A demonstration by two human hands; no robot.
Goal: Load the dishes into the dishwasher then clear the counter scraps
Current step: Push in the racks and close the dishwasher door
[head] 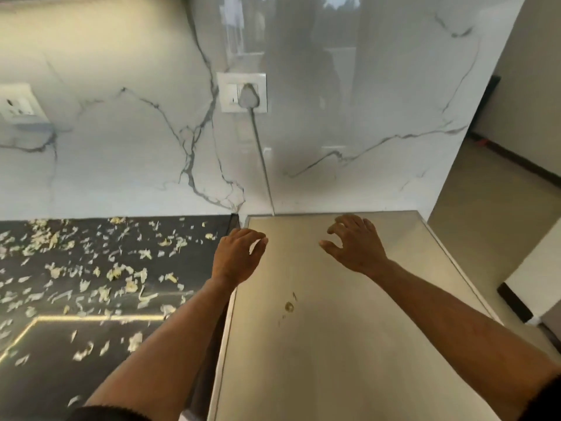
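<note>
A dark tabletop [76,360] fills the left side, with a thin bright line of reflected light running across its near part, and it ends at a right edge where a pale, steel-grey flat top [349,344] begins, most likely the top of the dishwasher, though no door or controls show. Behind both rises a glossy white marble wall [121,162] with grey veins, and to the right the room opens onto a pale floor [473,238] with a dark skirting along the far wall. The scraps [121,273], pale yellow-white shreds of chopped vegetable, lie scattered over most of the dark tabletop from its back edge toward the front, thickest in the middle and along the back left. A few small specks [289,305] sit on the grey top near its left edge. A white wall socket [242,92] holds a grey plug whose cord [263,165] runs down to the back edge of the grey top; a second socket plate [16,103] sits at the far left. The left hand [236,256] hovers over the seam between the two surfaces, fingers curled loosely, holding nothing. The right hand [355,243] hovers above the back of the grey top, fingers spread and bent, also empty. No dishes show, and no writing can be read.
</note>
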